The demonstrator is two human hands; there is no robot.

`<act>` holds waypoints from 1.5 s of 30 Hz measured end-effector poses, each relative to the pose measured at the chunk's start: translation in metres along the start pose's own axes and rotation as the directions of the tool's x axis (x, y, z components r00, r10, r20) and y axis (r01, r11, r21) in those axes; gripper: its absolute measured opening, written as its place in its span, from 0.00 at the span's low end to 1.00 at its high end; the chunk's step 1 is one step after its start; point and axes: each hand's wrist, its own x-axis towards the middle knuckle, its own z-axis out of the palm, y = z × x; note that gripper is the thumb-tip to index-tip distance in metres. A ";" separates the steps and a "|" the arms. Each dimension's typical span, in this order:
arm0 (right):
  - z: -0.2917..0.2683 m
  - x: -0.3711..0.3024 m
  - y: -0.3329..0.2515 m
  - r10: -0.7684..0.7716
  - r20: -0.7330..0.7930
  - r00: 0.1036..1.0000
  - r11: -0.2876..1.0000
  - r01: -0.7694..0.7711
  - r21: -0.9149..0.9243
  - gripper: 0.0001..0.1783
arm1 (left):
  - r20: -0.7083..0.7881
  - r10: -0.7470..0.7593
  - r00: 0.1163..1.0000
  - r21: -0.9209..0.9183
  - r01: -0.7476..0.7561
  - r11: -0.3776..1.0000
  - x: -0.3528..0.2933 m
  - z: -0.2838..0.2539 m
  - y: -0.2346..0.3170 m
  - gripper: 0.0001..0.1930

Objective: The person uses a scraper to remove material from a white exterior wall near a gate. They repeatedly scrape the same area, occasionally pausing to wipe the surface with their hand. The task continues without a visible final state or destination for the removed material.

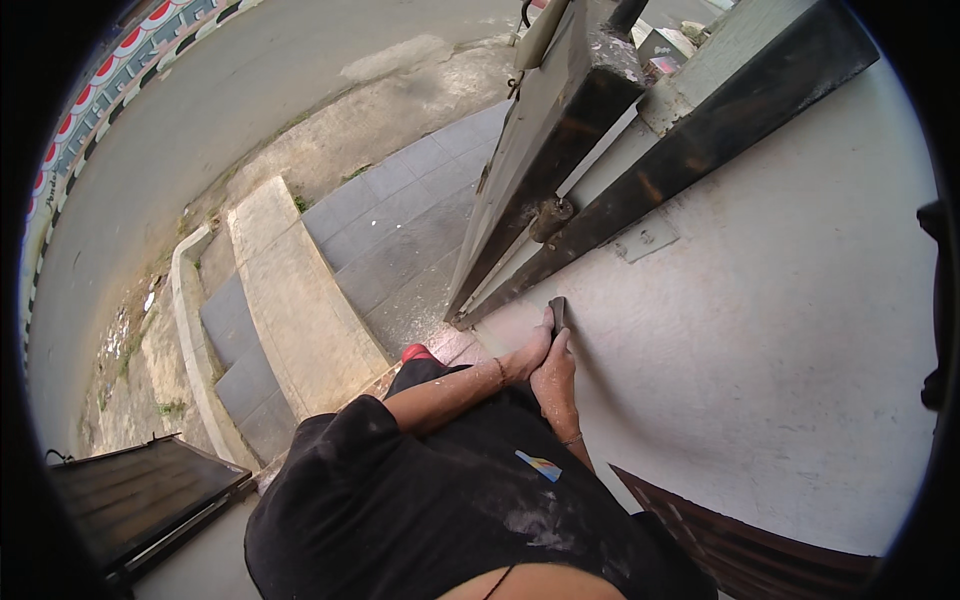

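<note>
A small dark grey flat piece (558,312) presses edge-on to the white wall (740,320), or sits very close to it; its exact kind does not show. My left hand (530,358) reaches across from the left and is closed on it, thumb upward. My right hand (555,378) is closed just beside the left one, around the lower part of the same piece. Its fingers are partly hidden. Pale dust coats both hands and wrists, and smears the black shirt (420,500).
Above my hands, a dark metal door frame (690,150) runs along the wall, with a hinge (551,219) joining it to an open door (540,140). Left lie grey tiles (370,230), a concrete ramp (300,300) and a road (200,130). Brown slats (720,530) stand lower right.
</note>
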 end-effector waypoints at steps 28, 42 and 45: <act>0.008 -0.005 0.002 0.014 -0.023 1.000 1.000 -0.014 -0.009 0.19 | -0.021 0.044 0.999 0.138 -0.041 0.990 -0.002 -0.003 -0.002 0.38; 0.004 -0.001 0.005 0.026 -0.011 1.000 1.000 -0.026 0.003 0.23 | -0.054 0.029 0.998 0.169 -0.020 0.985 0.001 -0.004 -0.002 0.38; 0.006 0.000 0.008 -0.067 -0.020 0.998 0.997 0.068 0.023 0.30 | -0.073 0.067 0.995 0.130 -0.057 0.990 0.007 -0.005 -0.004 0.38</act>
